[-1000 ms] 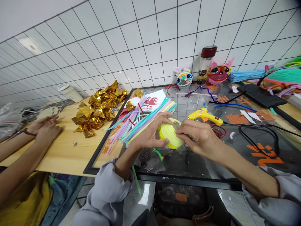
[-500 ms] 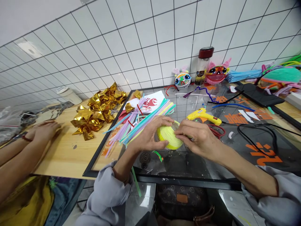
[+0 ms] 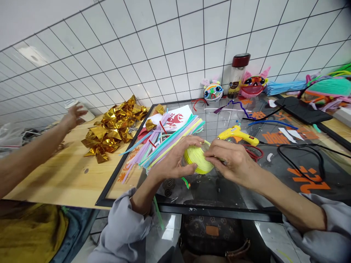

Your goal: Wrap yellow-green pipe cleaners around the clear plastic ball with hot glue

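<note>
Between my hands is a round, bright yellow piece (image 3: 197,160) that looks wound or covered with fuzzy strands. My left hand (image 3: 181,157) wraps round its left side, thumb in front and fingers behind. At its right edge, the fingers of my right hand (image 3: 229,155) are pinched together; what lies in the pinch is too small to make out. Just behind my right hand lies a yellow glue gun (image 3: 238,135). Bundled pastel pipe cleaners (image 3: 164,142) lie beyond my left hand, and a short green scrap (image 3: 186,182) sits in front of the yellow piece.
Crumpled gold foil (image 3: 113,126) lies on the left. Another person's hand (image 3: 73,115) is at a white cup (image 3: 87,114). Two decorated animal faces (image 3: 213,92) and a glass bottle (image 3: 238,78) stand by the wall. A black cable (image 3: 298,171) and phone (image 3: 303,109) lie to the right.
The other person's hand at the left has lifted from the table and reached out to the white cup. My own hands and the yellow piece have hardly moved.
</note>
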{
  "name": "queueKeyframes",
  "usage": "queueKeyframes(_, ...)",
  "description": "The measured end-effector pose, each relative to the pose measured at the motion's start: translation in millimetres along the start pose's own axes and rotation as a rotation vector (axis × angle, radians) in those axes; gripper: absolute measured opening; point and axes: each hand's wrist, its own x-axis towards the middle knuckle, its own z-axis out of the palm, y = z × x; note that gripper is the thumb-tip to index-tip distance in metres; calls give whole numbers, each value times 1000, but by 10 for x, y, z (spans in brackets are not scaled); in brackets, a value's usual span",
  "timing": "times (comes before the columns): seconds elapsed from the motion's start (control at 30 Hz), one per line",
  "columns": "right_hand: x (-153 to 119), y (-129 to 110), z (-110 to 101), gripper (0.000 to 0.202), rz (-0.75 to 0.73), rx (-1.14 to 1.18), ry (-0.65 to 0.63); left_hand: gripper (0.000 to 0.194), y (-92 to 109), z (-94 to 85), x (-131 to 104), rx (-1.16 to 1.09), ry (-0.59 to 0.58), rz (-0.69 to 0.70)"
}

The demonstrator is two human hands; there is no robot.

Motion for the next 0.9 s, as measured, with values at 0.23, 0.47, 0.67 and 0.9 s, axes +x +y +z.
queueKeyframes(0.23,0,12,5,18,12,1,-6,40,-12,6,-2,40,-7,9)
queueKeyframes(0.47,-2,4,9,18,23,15,-14,35,-6,-11,7,41,-25,13)
queueKeyframes(0.67,19,-15,-14,17,-3,14,19,32,5,-15,6,49,-31,19)
queueKeyframes(0.9,1,-3,11,16,18,12,12,32,5,-8,-10,86,-40,-4)
